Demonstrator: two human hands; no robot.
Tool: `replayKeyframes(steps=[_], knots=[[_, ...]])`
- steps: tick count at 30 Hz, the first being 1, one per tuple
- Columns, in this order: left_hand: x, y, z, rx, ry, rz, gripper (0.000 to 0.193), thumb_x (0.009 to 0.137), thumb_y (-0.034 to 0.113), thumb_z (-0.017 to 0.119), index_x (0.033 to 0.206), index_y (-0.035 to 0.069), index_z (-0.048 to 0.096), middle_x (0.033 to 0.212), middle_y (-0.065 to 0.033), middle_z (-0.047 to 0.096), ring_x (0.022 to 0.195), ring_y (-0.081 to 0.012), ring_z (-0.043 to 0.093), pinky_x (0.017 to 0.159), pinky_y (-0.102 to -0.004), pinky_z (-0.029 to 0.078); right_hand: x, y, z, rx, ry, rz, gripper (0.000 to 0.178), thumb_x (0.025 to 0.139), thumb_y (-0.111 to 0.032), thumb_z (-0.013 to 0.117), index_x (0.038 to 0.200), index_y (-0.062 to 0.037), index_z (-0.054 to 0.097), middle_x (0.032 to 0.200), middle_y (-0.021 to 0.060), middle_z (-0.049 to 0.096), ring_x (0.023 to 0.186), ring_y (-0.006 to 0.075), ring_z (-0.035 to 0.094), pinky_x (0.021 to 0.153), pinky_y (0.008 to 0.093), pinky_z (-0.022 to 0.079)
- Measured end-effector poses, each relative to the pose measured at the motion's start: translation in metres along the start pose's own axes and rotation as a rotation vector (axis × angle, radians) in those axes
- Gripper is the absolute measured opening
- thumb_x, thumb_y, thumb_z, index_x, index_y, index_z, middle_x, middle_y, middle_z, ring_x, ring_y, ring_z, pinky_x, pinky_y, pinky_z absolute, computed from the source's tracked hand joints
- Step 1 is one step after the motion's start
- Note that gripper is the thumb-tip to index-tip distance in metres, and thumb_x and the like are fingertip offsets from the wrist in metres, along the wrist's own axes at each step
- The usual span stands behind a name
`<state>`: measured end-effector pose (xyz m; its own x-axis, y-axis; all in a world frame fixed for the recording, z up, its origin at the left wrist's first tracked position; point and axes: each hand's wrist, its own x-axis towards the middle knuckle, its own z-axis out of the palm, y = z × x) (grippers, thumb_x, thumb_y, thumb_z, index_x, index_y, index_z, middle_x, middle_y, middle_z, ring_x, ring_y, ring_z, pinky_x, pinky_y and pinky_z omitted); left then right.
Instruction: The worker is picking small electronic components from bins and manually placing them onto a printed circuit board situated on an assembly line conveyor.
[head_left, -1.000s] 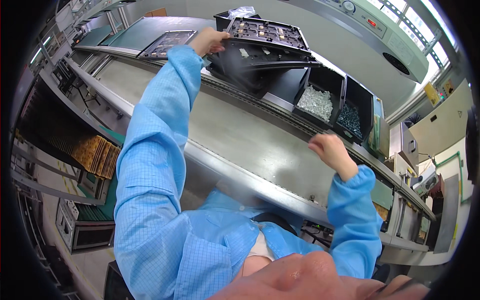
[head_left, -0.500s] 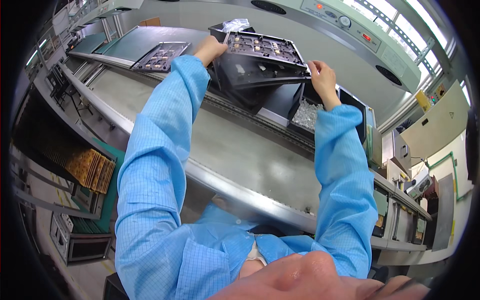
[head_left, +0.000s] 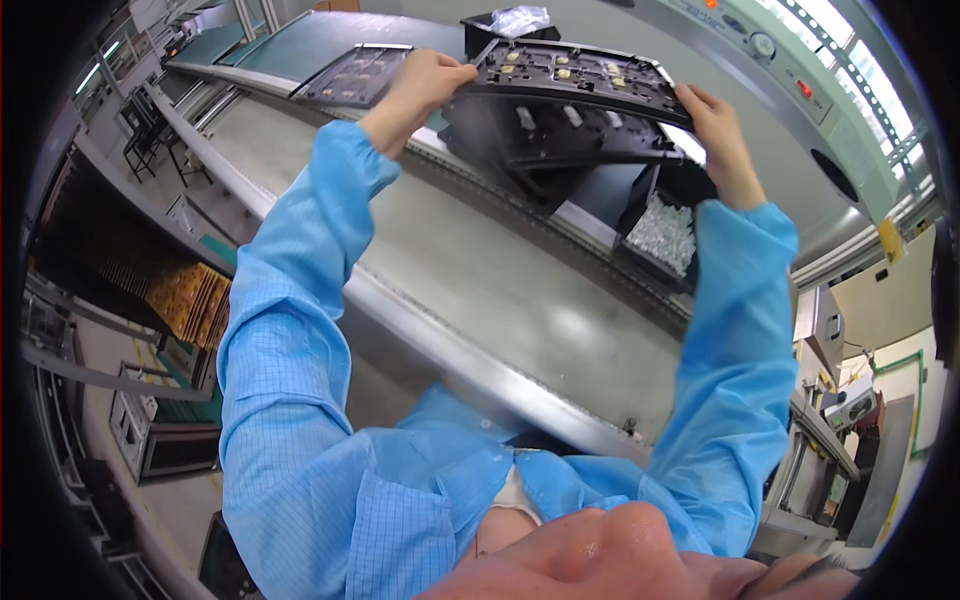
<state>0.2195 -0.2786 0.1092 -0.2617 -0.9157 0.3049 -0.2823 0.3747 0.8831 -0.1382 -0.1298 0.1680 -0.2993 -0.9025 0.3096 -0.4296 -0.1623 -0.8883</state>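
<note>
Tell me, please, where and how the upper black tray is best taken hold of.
Probably at both short ends, one hand from each side, as the left hand and the right hand do: the upper black tray is wide and flat, with small pale pieces on its face.

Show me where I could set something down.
Mostly bare: the metal strip between near rail and far rail. Crowded: beyond it, left hand and right hand hold a black tray above another tray, beside a bin of clear pieces.
</note>
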Motion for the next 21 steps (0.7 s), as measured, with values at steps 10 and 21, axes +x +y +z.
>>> replayKeyframes(steps=[10,21], knots=[[-0.272,0.059,-0.022,0.176,0.079,0.282,0.025,0.08,0.005,0.072,0.104,-0.002,0.071,0.09,-0.0067,0.062,0.077,-0.0137,0.06,0.071,-0.0253,0.048,-0.328,-0.009,-0.012,0.24,0.036,0.428,0.056,0.096,-0.016,0.066,0.141,0.0079,0.045,0.099,-0.002,0.062,0.084,0.003,0.053,0.076,0.0197,0.043],[-0.339,0.001,0.115,0.207,-0.145,0.199,0.021,0.079,0.006,0.073,0.098,-0.003,0.07,0.089,-0.0079,0.061,0.073,-0.0172,0.058,0.065,-0.0278,0.049,-0.412,0.108,-0.074,0.304,0.023,0.647,0.053,0.095,-0.014,0.068,0.139,0.0079,0.049,0.107,0.0052,0.069,0.092,0.0074,0.061,0.082,0.0229,0.048]])
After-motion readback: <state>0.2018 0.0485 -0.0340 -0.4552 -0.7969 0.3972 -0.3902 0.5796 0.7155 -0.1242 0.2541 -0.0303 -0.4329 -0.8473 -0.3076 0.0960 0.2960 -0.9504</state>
